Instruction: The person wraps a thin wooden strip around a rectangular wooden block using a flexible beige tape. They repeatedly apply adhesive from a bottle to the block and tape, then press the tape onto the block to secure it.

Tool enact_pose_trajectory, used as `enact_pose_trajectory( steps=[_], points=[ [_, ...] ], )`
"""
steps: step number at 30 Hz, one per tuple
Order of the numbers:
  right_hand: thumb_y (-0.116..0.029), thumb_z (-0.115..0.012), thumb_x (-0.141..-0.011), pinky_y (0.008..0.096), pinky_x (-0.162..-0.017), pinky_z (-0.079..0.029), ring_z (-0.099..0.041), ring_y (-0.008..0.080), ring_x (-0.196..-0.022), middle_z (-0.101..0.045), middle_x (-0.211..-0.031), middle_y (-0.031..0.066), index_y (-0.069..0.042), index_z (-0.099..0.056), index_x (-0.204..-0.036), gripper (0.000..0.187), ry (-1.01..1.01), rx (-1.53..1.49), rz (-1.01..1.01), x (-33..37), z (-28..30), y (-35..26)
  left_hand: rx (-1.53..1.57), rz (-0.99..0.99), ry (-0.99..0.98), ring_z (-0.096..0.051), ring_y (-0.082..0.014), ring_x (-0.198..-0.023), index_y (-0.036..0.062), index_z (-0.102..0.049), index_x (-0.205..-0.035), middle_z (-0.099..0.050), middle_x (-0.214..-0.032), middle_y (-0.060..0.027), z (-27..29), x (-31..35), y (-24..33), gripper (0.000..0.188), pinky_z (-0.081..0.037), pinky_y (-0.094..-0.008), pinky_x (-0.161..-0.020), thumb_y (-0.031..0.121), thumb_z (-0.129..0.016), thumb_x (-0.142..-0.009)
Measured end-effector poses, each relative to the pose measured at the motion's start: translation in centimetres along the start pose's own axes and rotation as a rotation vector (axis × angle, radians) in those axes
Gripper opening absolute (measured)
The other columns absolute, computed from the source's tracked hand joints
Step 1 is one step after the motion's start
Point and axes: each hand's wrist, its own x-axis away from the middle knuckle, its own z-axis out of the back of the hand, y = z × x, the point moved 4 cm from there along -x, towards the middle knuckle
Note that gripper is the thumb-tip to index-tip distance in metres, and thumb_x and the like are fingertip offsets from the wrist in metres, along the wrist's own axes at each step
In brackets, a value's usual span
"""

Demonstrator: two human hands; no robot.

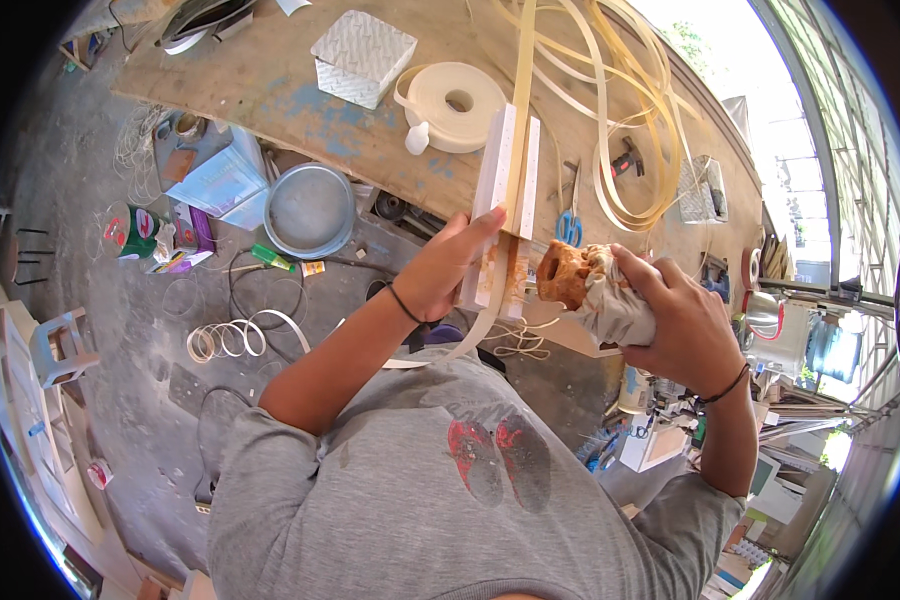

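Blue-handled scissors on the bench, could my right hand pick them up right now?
Probably not without freeing itself: your right hand grips the crusted, wrapped container, though the blue-handled scissors lie close by.

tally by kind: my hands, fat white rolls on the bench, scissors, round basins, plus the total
left hand, right hand: 2
white roll: 1
scissors: 1
basin: 1
total: 5

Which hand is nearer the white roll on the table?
Left. Your left hand is below the white roll in the picture; your right hand is farther off, lower right.
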Motion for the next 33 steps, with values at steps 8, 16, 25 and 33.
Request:
enact_pose_trajectory(
  steps=[8, 16, 25, 33],
  points=[
    [-0.018, -0.079, -0.058, 0.0432, -0.070, -0.052, -0.063, 0.0324, -0.088, -0.054, -0.098, 0.0108, -0.028, -0.039, -0.140, 0.092, -0.007, 0.135, -0.004, -1.0, 0.7, -1.8, -0.005, -0.010, -0.046, -0.058, -0.0171, -0.101, 0.0024, -0.030, -0.133, -0.050, -0.114, -0.0110, -0.3, 0.6, 0.6, 0.069, -0.057, -0.0370, -0.076, 0.047, -0.058, -0.089],
    [-0.018, -0.078, -0.059, 0.0419, -0.070, -0.054, -0.064, 0.0312, -0.089, -0.054, -0.100, 0.0106, -0.029, -0.039, -0.139, 0.091, -0.035, 0.237, -0.002, -1.9, 1.5, -3.2, -0.045, 0.000, -0.015, -0.058, -0.0198, -0.104, 0.0029, -0.032, -0.129, -0.049, -0.112, -0.0104, -0.1, 0.9, 1.2, 0.065, -0.056, -0.0395, -0.081, 0.049, -0.056, -0.090],
    [-0.018, -0.079, -0.058, 0.0410, -0.070, -0.055, -0.064, 0.0305, -0.090, -0.054, -0.103, 0.0105, -0.029, -0.038, -0.140, 0.091, -0.037, 0.280, -0.012, -2.2, 1.9, -4.2, -0.046, 0.002, -0.037, -0.056, -0.0214, -0.109, 0.0039, -0.031, -0.129, -0.047, -0.115, -0.0119, 0.2, 1.1, 1.6, 0.064, -0.054, -0.0426, -0.086, 0.050, -0.054, -0.091],
    [-0.017, -0.080, -0.057, 0.0402, -0.069, -0.055, -0.063, 0.0294, -0.091, -0.054, -0.103, 0.0100, -0.029, -0.037, -0.140, 0.095, -0.011, 0.309, -0.013, -2.0, 2.1, -4.5, -0.047, -0.004, -0.054, -0.056, -0.0246, -0.110, -0.0012, -0.024, -0.136, -0.048, -0.121, -0.0178, 0.4, 1.1, 1.7, 0.080, -0.055, -0.0409, -0.083, 0.050, -0.060, -0.086]
  ],
)
